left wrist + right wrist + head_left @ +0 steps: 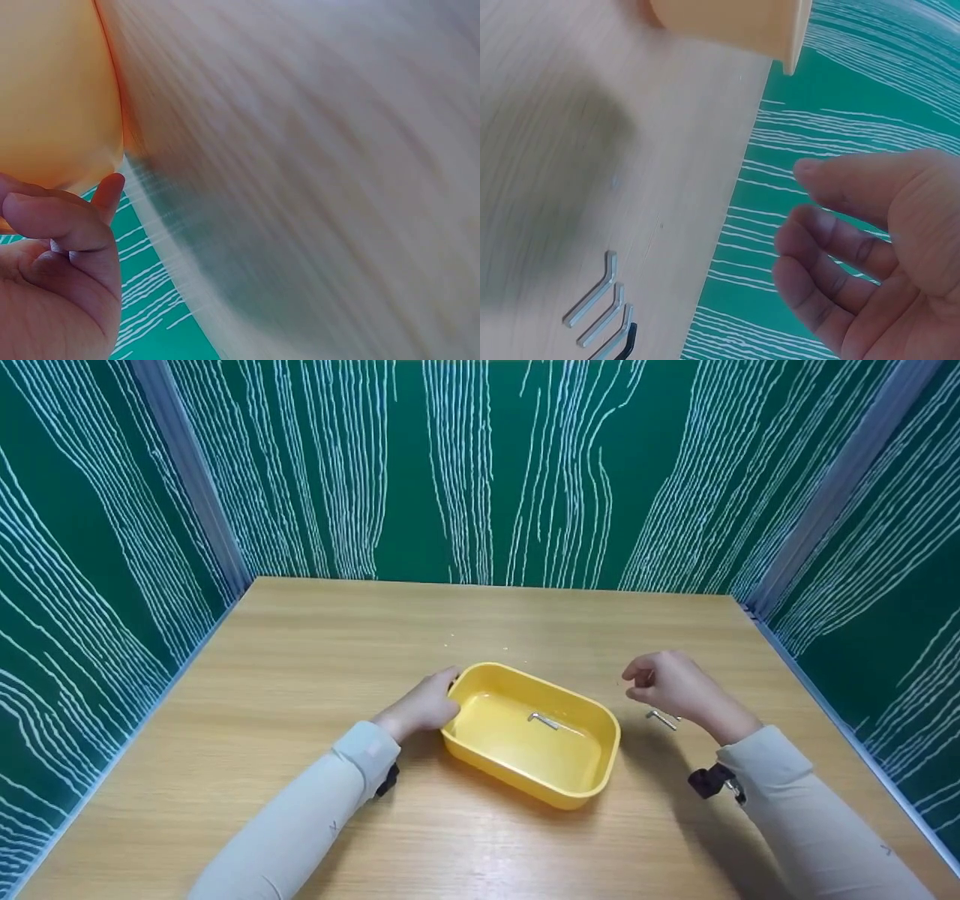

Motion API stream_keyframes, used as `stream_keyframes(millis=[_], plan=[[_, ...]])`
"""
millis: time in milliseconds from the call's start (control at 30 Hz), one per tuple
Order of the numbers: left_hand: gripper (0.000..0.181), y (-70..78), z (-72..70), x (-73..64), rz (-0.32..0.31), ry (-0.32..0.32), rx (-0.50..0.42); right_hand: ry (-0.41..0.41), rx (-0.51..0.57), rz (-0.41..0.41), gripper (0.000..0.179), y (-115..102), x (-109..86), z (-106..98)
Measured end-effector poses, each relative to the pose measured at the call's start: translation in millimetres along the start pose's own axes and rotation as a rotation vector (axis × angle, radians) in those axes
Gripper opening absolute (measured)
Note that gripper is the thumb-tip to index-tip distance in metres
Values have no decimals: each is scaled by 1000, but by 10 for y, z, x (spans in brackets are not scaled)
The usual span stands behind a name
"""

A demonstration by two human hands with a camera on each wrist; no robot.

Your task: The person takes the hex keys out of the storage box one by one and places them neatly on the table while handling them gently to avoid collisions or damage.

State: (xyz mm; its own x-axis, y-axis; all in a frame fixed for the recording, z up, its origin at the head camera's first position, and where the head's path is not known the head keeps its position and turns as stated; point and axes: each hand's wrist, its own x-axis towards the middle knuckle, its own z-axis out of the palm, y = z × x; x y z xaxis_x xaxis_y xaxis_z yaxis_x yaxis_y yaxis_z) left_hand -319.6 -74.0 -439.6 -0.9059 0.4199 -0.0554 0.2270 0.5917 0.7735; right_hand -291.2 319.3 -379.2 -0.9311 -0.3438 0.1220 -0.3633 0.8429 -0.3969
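Observation:
A yellow plastic bin (pixel 532 787) stands on the table at a slant. My left hand (pixel 424 703) grips its left end, and in the left wrist view the fingers (pixel 56 221) lie against the bin's side. Inside, on the bin floor, lies a silver L-shaped hex key (pixel 543 721); whether it is a single one I cannot tell. My right hand (pixel 675 686) hovers right of the bin, fingers loosely bent, with nothing between thumb and fingers. Below it, several hex keys (pixel 592 292) lie side by side on the table, silver ones and a black one (pixel 630 343).
The wooden table (pixel 337 630) carries a few tiny pale specks beyond the bin. Green walls (pixel 420 472) with white wavy lines enclose its back and sides. A dark wrist device (pixel 709 781) hangs under the right sleeve.

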Motion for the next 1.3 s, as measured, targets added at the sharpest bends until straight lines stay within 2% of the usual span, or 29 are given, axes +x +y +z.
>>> stream_keyframes(millis=[233, 400, 733, 1300], plan=[[64, 17, 3, -9, -10, 5, 3, -11, 2, 15, 18, -95, 16, 19], [62, 16, 7, -3, -22, -2, 2, -5, 2, -21, 17, -159, 27, 34], [64, 26, 9, 10, -53, 2, 8, -38, 9, 7, 22, -332, 55, 50], [56, 27, 3, -6, -32, 2, 4, -48, 16, -83, 22, -539, 114, 159]])
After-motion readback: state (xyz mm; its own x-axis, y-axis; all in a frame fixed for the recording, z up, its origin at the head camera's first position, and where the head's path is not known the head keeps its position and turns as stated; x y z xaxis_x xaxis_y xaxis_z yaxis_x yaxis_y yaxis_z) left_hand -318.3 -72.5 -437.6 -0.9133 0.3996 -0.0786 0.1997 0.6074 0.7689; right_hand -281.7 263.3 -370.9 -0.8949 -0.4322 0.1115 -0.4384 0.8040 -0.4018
